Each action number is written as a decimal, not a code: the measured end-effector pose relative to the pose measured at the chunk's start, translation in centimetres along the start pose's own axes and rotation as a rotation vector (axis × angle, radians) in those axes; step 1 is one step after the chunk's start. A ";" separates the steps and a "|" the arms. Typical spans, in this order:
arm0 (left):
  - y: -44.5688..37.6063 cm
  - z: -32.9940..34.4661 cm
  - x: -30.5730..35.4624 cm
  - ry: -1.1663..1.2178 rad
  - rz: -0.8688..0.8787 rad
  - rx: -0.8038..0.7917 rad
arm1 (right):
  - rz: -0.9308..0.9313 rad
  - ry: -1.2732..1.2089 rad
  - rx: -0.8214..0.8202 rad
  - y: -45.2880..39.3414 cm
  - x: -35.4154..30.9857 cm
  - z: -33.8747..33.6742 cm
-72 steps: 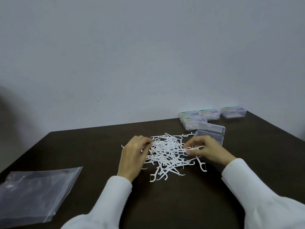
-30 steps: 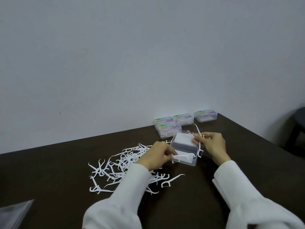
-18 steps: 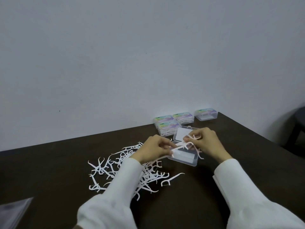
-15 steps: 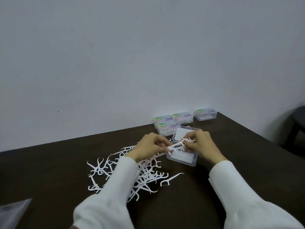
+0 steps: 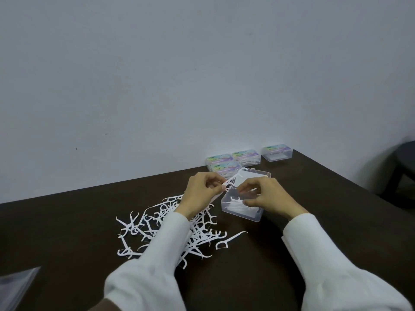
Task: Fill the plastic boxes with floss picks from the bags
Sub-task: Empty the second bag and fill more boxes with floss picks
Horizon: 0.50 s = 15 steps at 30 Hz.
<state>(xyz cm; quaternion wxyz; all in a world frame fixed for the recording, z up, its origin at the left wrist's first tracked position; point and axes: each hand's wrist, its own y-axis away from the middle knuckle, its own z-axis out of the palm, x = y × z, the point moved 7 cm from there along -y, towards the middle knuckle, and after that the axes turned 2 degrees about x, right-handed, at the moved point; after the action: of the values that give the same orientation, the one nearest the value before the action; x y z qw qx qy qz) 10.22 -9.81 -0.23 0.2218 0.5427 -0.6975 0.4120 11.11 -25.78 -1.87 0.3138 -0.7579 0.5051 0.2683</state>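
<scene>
A clear plastic box [image 5: 240, 212] stands open on the dark table [image 5: 336, 209], its lid [image 5: 258, 175] tipped back, with a few white floss picks lying inside. My right hand [image 5: 269, 198] hovers over the box, thumb and fingers curled and pinching picks down into it. Just left of the box, my left hand [image 5: 201, 194] pinches a small bunch of floss picks [image 5: 234, 178]; one sticks up towards the lid. A loose pile of floss picks [image 5: 155, 225] spreads under my left forearm.
Several closed, filled boxes [image 5: 246, 156] with coloured labels stand along the wall behind the open box. A clear plastic bag [image 5: 13, 286] lies at the lower left edge. A dark stool [image 5: 404, 162] stands beyond the table's right side.
Both hands left the pile and came to the open box with picks. Since half a second ago the hands drew apart; the right one lowered into the box and the left lifted its bunch.
</scene>
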 end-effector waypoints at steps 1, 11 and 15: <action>0.0 0.0 0.1 0.001 0.007 0.017 | -0.012 -0.008 0.006 0.0 0.0 -0.1; -1.0 0.3 1.6 0.369 -0.054 0.218 | 0.013 -0.268 0.019 0.1 -0.2 -0.6; -0.8 1.9 1.7 0.734 -0.243 0.255 | 0.045 -0.456 -0.067 0.0 -1.0 1.1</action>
<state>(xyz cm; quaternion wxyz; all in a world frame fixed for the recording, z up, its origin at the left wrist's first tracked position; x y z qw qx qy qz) 10.67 -12.33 0.24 0.4340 0.4611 -0.4463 0.6323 10.69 -24.34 -1.83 0.3883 -0.6762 0.4288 0.4562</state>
